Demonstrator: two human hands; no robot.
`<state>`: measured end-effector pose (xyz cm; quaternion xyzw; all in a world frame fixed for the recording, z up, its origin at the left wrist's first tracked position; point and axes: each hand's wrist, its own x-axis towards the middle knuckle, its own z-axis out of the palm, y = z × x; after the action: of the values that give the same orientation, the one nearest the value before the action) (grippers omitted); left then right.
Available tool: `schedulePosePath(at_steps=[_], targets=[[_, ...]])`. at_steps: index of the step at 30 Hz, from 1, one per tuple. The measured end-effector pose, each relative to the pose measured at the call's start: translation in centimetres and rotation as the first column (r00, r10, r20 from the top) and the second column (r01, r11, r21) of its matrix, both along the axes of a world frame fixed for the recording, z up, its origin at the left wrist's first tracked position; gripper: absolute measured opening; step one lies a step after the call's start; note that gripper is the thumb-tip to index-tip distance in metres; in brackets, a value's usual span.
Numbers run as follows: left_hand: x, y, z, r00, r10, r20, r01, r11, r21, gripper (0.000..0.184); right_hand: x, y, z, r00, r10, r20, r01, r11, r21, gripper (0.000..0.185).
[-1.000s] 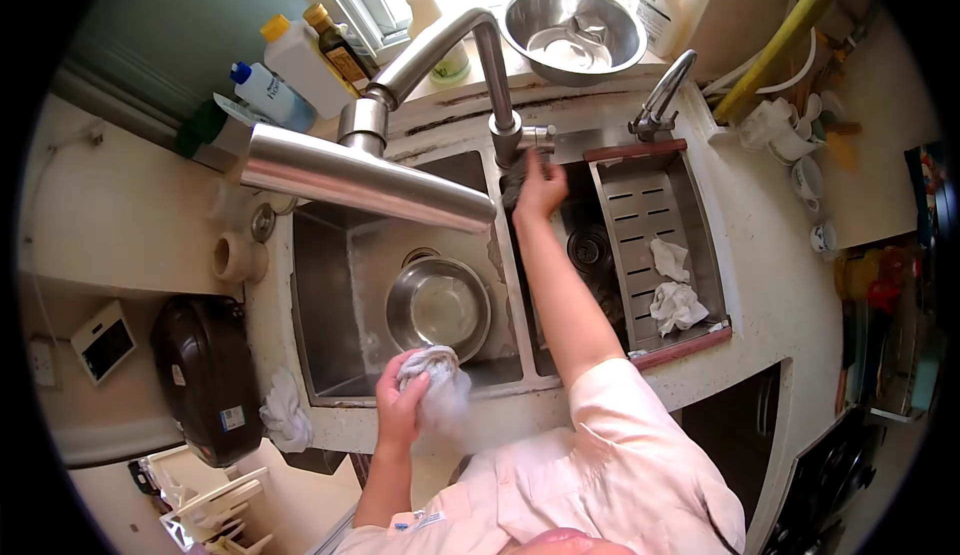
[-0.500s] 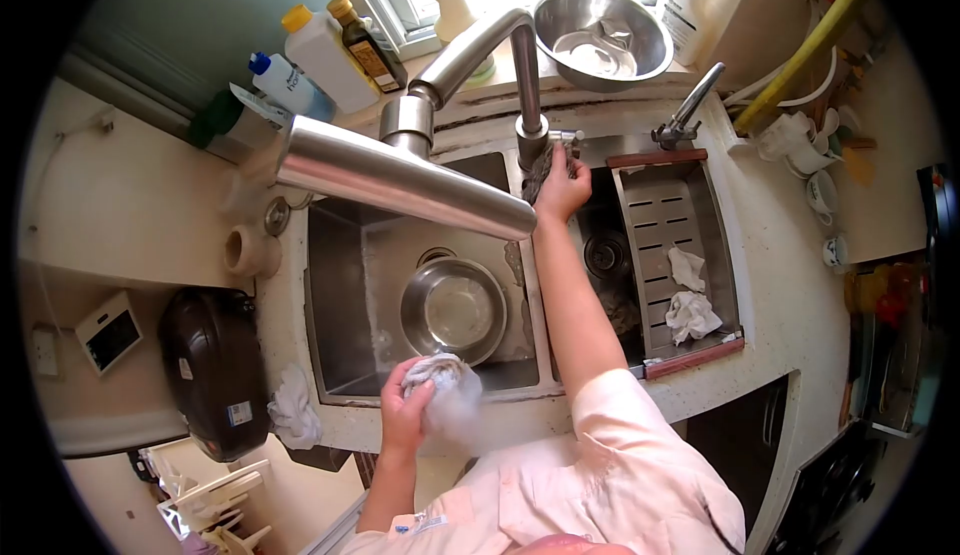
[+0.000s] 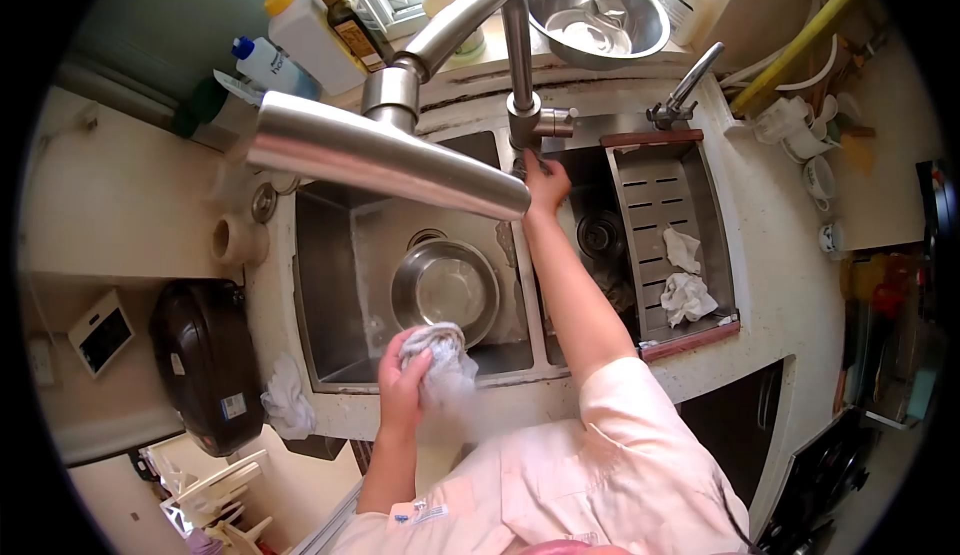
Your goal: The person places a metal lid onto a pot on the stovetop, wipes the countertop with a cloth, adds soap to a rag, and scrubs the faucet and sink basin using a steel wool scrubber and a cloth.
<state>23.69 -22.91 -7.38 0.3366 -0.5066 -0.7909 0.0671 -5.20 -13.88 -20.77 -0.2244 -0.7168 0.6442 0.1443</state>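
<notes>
My left hand (image 3: 402, 383) is closed round a bunched, whitish-grey cloth (image 3: 443, 357) at the front edge of the left sink basin (image 3: 335, 255). Below the cloth is a pale blur. At the foot of the steel faucet (image 3: 522, 120), my right hand (image 3: 547, 191) presses a dark grey, crumpled scrubbing cloth (image 3: 519, 166), mostly hidden behind the fingers. The right arm reaches across the narrow right basin. Part of the faucet's thick spout (image 3: 385, 160) hangs over the left basin, where a steel bowl (image 3: 445, 285) sits near the drain.
A slotted steel tray (image 3: 655, 245) with white crumpled cloths (image 3: 688, 298) spans the right basin. Another steel bowl (image 3: 598, 17), bottles (image 3: 318, 50) and a small tap (image 3: 685, 85) stand behind. White cloth (image 3: 288, 400) lies on the left counter beside a dark bin (image 3: 205, 365).
My right hand has moved down from beside the faucet handle to its base, with the dark cloth. The left hand still holds the whitish cloth. The whole view has shifted slightly.
</notes>
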Motion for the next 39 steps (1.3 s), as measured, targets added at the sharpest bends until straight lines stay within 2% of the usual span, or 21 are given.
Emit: schedulePosePath(at_steps=[2,3,5,7,8,9,11,12,15,17,18,19,21,22,25,27,29,32,33,35,39], targets=[[-1.2,-0.1,0.4,0.999,-0.048,0.005,0.048,0.999,0.002,0.028,1.7,1.7,2.1,1.000,0.012,0.021,-0.010,0.992,-0.127,0.028],[-1.6,0.0,0.6,0.997,-0.074,0.019,0.073,0.997,0.008,0.027,3.2,2.2,4.0,0.994,0.108,0.021,-0.099,0.961,-0.259,0.026],[-3.1,0.2,-0.4,0.982,-0.184,0.052,0.183,0.983,0.032,0.030,6.5,2.4,7.5,0.955,0.297,-0.015,-0.264,0.823,-0.502,0.022],[-4.8,1.1,-1.4,0.970,-0.224,0.094,0.218,0.973,0.075,0.031,9.6,1.3,6.5,0.865,0.502,-0.026,-0.410,0.673,-0.615,0.020],[-5.3,1.4,-2.9,0.973,-0.208,0.098,0.208,0.978,0.011,0.034,11.2,1.0,6.8,0.796,0.605,-0.009,-0.457,0.592,-0.664,0.020],[-5.9,1.8,-3.3,0.974,-0.207,0.088,0.205,0.978,0.028,0.036,12.7,0.9,7.4,0.716,0.698,0.003,-0.488,0.504,-0.712,0.021],[-6.1,2.8,-4.2,0.982,-0.168,0.091,0.161,0.984,0.079,0.040,15.1,1.5,8.4,0.602,0.798,0.010,-0.741,0.564,-0.365,0.022],[-5.6,2.6,-6.0,0.978,-0.199,0.058,0.192,0.975,0.115,0.039,15.4,1.9,7.9,0.568,0.823,-0.014,-0.769,0.524,-0.365,0.023],[-4.3,3.6,-5.0,0.978,-0.200,0.058,0.190,0.970,0.153,0.036,16.2,3.6,8.1,0.427,0.901,0.075,-0.763,0.404,-0.504,0.025],[-3.2,3.8,-5.2,0.976,-0.205,0.075,0.190,0.967,0.168,0.033,16.8,5.0,8.5,0.388,0.915,0.107,-0.825,0.397,-0.401,0.025],[-2.8,3.9,-5.4,0.975,-0.211,0.067,0.198,0.967,0.160,0.032,17.0,6.0,9.0,0.395,0.912,0.106,-0.781,0.394,-0.484,0.024],[-2.7,4.2,-5.5,0.973,-0.226,0.049,0.217,0.964,0.152,0.032,16.9,7.0,8.5,0.439,0.896,0.068,-0.811,0.428,-0.399,0.024],[-3.0,4.5,-5.2,0.968,-0.244,0.062,0.231,0.958,0.168,0.029,15.6,10.3,7.9,0.560,0.820,0.114,-0.776,0.568,-0.275,0.023],[-3.2,4.6,-4.7,0.961,-0.271,0.053,0.257,0.949,0.184,0.028,14.1,12.3,7.3,0.652,0.749,0.118,-0.736,0.662,-0.138,0.024],[-5.5,5.6,-2.7,0.936,-0.352,0.018,0.342,0.920,0.192,0.026,6.4,18.2,5.8,0.882,0.470,-0.020,-0.444,0.846,0.297,0.028],[-7.6,6.2,-1.3,0.906,-0.423,0.028,0.406,0.884,0.233,0.027,-0.5,22.0,5.2,0.933,0.336,-0.127,-0.227,0.826,0.516,0.032],[-9.8,7.4,-0.7,0.886,-0.462,0.018,0.431,0.840,0.329,0.027,-6.9,24.6,5.3,0.968,0.192,-0.162,-0.087,0.861,0.501,0.036],[-13.9,9.4,-0.2,0.842,-0.539,0.026,0.483,0.774,0.410,0.028,-16.0,29.2,0.9,0.952,0.265,-0.154,-0.060,0.654,0.754,0.044],[-15.4,10.2,0.0,0.834,-0.550,0.047,0.490,0.777,0.396,0.029,-16.5,28.7,2.1,0.964,0.265,-0.003,-0.205,0.752,0.626,0.046],[-18.3,12.2,0.5,0.818,-0.567,0.095,0.499,0.782,0.372,0.032,-16.3,26.5,5.8,0.894,0.341,0.290,-0.417,0.870,0.264,0.050],[-23.0,16.1,-2.3,0.855,-0.515,0.061,0.467,0.816,0.340,0.037,-18.5,26.8,4.8,0.835,0.410,0.366,-0.522,0.802,0.291,0.034]])
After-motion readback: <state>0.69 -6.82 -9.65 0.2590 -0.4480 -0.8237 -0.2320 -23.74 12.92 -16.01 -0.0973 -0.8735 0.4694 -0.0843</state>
